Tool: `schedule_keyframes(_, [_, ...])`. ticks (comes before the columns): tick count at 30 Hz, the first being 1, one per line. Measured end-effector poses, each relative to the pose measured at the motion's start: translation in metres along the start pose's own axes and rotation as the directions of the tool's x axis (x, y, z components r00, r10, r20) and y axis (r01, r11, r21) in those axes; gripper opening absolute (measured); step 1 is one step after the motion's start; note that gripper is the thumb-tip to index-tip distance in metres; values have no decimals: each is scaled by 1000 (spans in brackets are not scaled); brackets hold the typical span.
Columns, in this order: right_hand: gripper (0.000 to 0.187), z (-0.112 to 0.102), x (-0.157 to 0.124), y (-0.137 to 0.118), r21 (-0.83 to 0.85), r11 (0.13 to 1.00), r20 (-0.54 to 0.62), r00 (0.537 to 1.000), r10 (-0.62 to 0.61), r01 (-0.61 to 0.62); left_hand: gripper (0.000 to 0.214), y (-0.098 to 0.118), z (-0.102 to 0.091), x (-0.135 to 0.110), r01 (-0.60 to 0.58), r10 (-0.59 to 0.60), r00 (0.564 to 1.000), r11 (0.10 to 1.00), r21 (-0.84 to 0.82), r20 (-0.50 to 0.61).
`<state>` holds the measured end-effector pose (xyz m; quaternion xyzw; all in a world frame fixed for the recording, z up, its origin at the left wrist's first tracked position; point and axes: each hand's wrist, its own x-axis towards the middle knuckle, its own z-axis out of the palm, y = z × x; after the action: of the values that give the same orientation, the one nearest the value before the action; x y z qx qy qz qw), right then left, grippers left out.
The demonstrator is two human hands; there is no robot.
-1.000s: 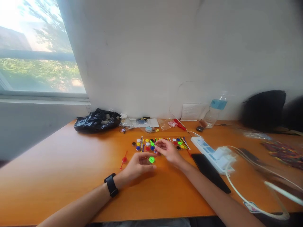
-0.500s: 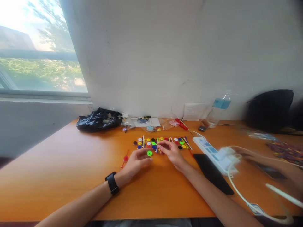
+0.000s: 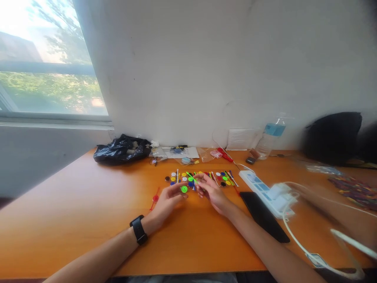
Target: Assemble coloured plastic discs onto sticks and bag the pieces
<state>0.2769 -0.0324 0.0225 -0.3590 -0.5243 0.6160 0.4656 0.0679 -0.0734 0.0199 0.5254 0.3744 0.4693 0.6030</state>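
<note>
My left hand (image 3: 165, 205), with a black watch on its wrist, pinches a bright green plastic disc (image 3: 184, 189) with a raised centre. Opposite it, my right hand (image 3: 214, 197) has its thumb and forefinger closed on a thin green plastic stick (image 3: 191, 177), which slants up to the left. The disc and the stick are apart. Just behind my hands lie several coloured discs and sticks in rows, such as a yellow disc (image 3: 228, 183) and a white stick (image 3: 177, 175); my fingers cover part of them. Left of my left hand rests a red disc with a red stick (image 3: 155, 199).
A white power strip (image 3: 262, 192) with cables and a black flat slab (image 3: 263, 216) lie to the right. At the back are a black plastic bag (image 3: 122, 150), clear packets, red-handled tool (image 3: 225, 155) and a bottle (image 3: 269, 139). Another person's blurred arm (image 3: 347, 224) reaches in at far right.
The green stick in my right hand has turned and shows more of its length. My left hand still has the green disc. The other person's arm at right has shifted.
</note>
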Motion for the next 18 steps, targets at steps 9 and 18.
schedule_keyframes(9, [34,3,-2,8,-233,956,79,984,-162,176,61,5,4,-1,-50,50,999,999,9,3])
schedule_keyframes(18, [26,5,-3,8,-342,898,150,960,-237,276,42,11,8,-3,-112,110,994,991,71,27])
